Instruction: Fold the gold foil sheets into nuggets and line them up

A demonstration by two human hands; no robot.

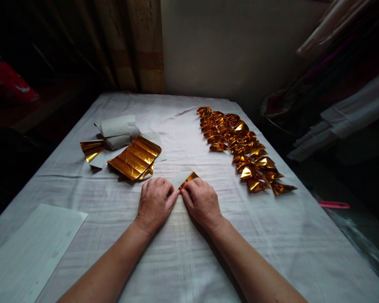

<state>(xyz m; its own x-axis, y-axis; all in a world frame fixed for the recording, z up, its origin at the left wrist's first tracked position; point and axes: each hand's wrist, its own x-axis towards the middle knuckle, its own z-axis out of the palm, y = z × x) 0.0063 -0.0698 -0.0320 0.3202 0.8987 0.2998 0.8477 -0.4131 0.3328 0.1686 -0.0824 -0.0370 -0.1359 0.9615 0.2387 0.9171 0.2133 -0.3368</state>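
Between my two hands a small sheet of gold foil paper (183, 177) lies on the cloth, its pale back up and a gold strip folded over on one side. My left hand (156, 197) has its fingers curled, with the thumb and fingertips on the paper's near left edge. On the other side my right hand (204, 198) pinches the gold strip, its thumb near the left one. Just beyond my left hand sits a stack of gold foil sheets (135, 156). Many folded gold foil pieces (236, 145) stand in rows to the right.
A white cloth (255, 252) covers the table. Pale papers (118, 128) and a curled foil sheet (92, 150) lie behind the stack. At the near left is a white sheet (34, 248). Clothes hang right of the table, and a pink handle (334, 204) shows beside its right edge.
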